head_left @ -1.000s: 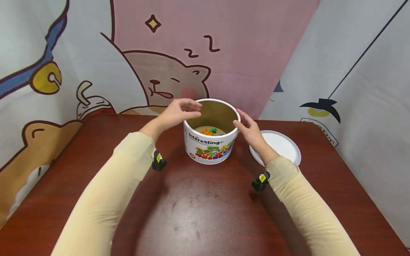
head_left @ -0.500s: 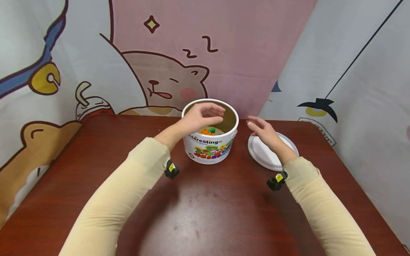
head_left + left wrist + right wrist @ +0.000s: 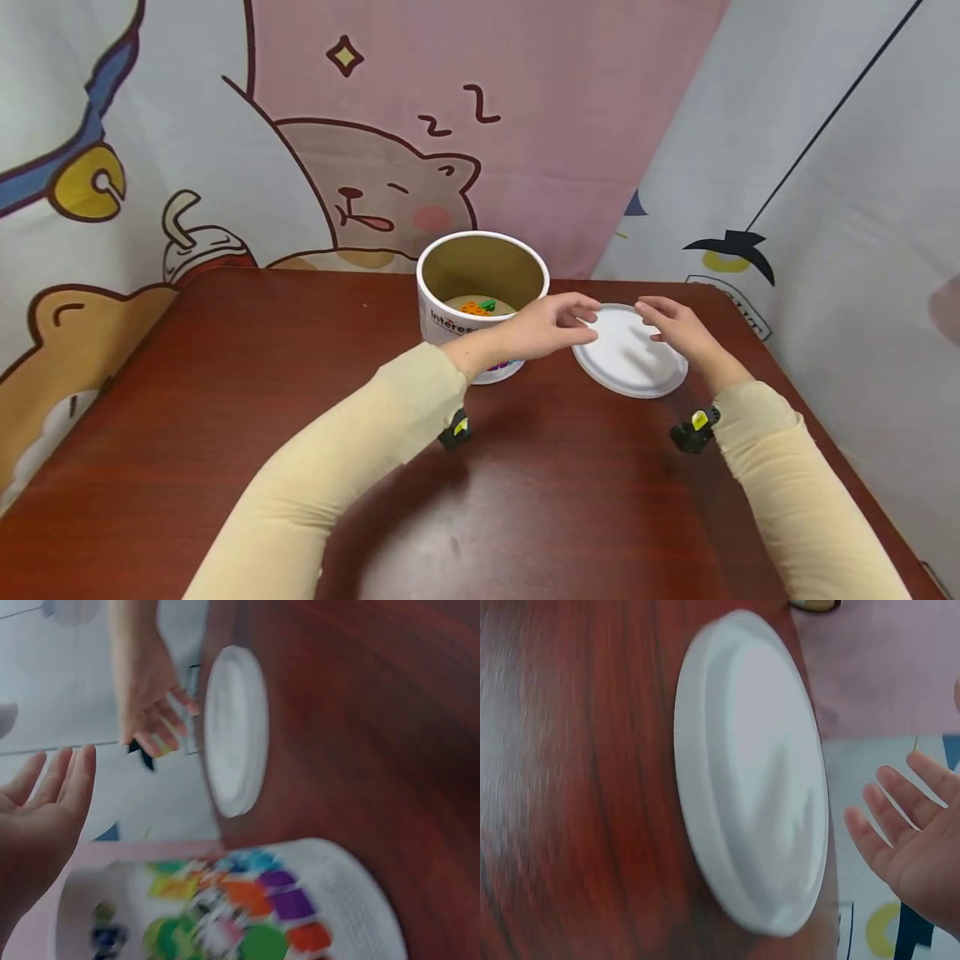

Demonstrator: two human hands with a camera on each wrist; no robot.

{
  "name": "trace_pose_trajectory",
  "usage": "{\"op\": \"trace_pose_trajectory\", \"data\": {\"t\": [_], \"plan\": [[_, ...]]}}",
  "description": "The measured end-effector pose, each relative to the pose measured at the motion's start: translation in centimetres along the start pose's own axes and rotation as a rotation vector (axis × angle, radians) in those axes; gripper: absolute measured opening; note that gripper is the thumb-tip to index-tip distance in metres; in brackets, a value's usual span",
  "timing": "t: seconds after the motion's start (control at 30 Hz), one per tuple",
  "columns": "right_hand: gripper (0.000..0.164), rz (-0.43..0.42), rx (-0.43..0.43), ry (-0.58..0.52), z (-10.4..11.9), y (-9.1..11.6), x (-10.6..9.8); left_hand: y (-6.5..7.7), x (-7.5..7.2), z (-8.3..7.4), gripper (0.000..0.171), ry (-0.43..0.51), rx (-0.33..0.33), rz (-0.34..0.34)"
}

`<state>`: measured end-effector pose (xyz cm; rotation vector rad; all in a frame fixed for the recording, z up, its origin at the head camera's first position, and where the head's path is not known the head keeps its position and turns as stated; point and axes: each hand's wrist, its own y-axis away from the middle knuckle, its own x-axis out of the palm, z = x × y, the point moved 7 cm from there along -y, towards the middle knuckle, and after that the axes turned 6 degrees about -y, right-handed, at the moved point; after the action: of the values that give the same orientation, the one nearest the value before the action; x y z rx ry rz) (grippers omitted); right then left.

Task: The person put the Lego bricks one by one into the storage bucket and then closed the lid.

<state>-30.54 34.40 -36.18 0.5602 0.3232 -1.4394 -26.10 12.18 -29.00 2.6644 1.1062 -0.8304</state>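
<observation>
A white round lid (image 3: 628,354) lies flat on the table, right of a white printed bucket (image 3: 438,321). My left hand (image 3: 543,325) hovers in front of the bucket's right side, its relaxed fingers reaching toward the lid's left edge. Above the lid's right edge is my right hand (image 3: 682,333), fingers loosely extended and holding nothing. In the right wrist view the lid (image 3: 772,772) fills the middle, with the right hand (image 3: 922,855) beside it. The uncovered bucket holds orange (image 3: 474,308) and green pieces (image 3: 487,305) at its bottom; the left forearm hides part of its front.
The dark red wooden table (image 3: 247,400) stretches toward me and to both sides. Behind it hangs a printed curtain (image 3: 570,125) with a sleeping bear, close to the bucket's back.
Both hands have left the bucket's rim and moved right. The left hand crossed over the bucket toward the lid, while the right hand shifted to the lid's far right side.
</observation>
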Motion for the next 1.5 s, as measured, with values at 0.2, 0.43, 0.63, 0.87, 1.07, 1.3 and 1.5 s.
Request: {"op": "trace_pose_trajectory", "data": {"t": [0.2, 0.43, 0.63, 0.87, 1.07, 1.3, 1.5], "plan": [[0.079, -0.061, 0.055, 0.013, -2.8, 0.4, -1.6, -1.5, 2.5, 2.6, 0.046, -0.019, -0.137, -0.035], [0.089, -0.095, 0.139, 0.039, -5.5, 0.4, -2.4, -2.7, 3.8, 5.8, 0.054, -0.095, -0.296, -0.077], [0.091, -0.096, 0.189, 0.044, -7.0, 0.2, -2.2, -3.1, 3.9, 7.6, 0.058, -0.115, -0.382, -0.104], [0.090, -0.066, 0.199, 0.058, -7.3, -0.1, -1.4, -2.9, 4.5, 9.7, 0.056, 0.000, -0.452, -0.118], [0.091, -0.056, 0.210, 0.083, -7.1, -0.4, -1.0, -6.0, 7.0, 15.6, 0.047, 0.104, -0.456, -0.141], [0.085, -0.079, 0.207, 0.054, -7.0, 0.1, -1.5, -3.6, 6.2, 11.4, 0.038, 0.222, -0.509, -0.192], [0.074, -0.158, 0.221, -0.033, -7.6, 0.7, -2.4, -7.5, 8.3, 16.6, 0.042, 0.272, -0.439, -0.226]]}}
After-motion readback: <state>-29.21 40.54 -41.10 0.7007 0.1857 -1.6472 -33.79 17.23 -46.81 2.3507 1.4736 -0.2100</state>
